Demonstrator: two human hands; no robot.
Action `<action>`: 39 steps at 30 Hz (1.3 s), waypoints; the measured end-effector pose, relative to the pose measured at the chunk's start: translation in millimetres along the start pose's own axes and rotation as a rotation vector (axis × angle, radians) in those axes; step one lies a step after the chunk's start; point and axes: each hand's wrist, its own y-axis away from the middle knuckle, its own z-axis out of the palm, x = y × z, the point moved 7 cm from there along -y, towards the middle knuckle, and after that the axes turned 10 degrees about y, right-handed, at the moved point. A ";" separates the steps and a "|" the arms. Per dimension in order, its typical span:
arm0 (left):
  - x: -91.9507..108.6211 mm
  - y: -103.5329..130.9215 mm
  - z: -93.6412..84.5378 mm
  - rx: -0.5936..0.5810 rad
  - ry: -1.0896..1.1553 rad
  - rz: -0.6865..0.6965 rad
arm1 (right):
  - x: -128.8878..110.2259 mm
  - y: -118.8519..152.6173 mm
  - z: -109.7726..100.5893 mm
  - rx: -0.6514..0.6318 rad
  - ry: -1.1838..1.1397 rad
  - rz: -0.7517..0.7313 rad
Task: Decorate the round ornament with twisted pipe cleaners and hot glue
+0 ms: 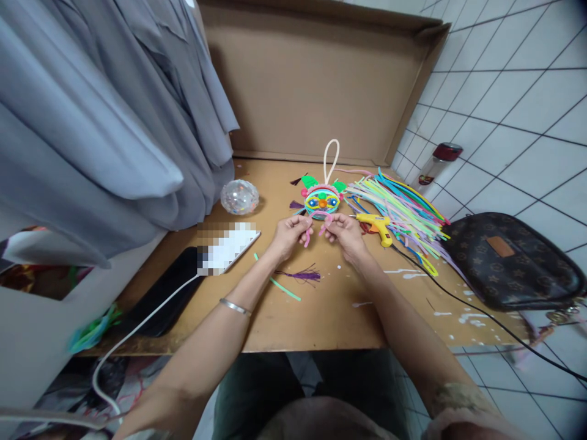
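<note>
Between both hands, a pink pipe cleaner is bent into an arch. My left hand pinches one side of it, with a short end hanging below the fingers. My right hand has the other side pinched between thumb and finger. Just behind the arch sits a colourful lion-head ornament with green ears, round blue eyes and a white loop standing up from its top. Its lower edge is partly covered by the pipe cleaner. A yellow hot glue gun lies close to the right hand, nozzle pointing left.
Many coloured pipe cleaners are heaped at the right, near a brown bag and a bottle. Purple tassels, a clear ball and a charging phone lie leftward. A black cable crosses the right side.
</note>
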 end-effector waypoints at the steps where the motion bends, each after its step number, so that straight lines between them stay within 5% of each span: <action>1: 0.1 0.5 -0.2 0.013 -0.020 0.017 | 0.2 0.0 0.4 0.003 0.016 -0.007; 8: 2.1 3.2 -7.3 0.126 -0.294 0.124 | 0.8 1.7 9.7 -0.074 0.031 -0.007; 19: -4.0 9.1 11.2 0.009 -0.083 -0.001 | 5.5 1.9 5.6 0.156 0.006 -0.087; 26: -2.5 4.3 -3.3 0.136 -0.222 0.117 | 2.2 0.8 5.4 0.096 0.282 -0.237; 34: 5.9 5.7 4.6 0.031 -0.393 0.213 | -27.5 15.6 7.7 0.103 0.719 -0.550; 39: 0.4 6.1 7.3 0.050 -0.315 0.121 | -16.8 11.7 6.4 0.153 0.604 -0.459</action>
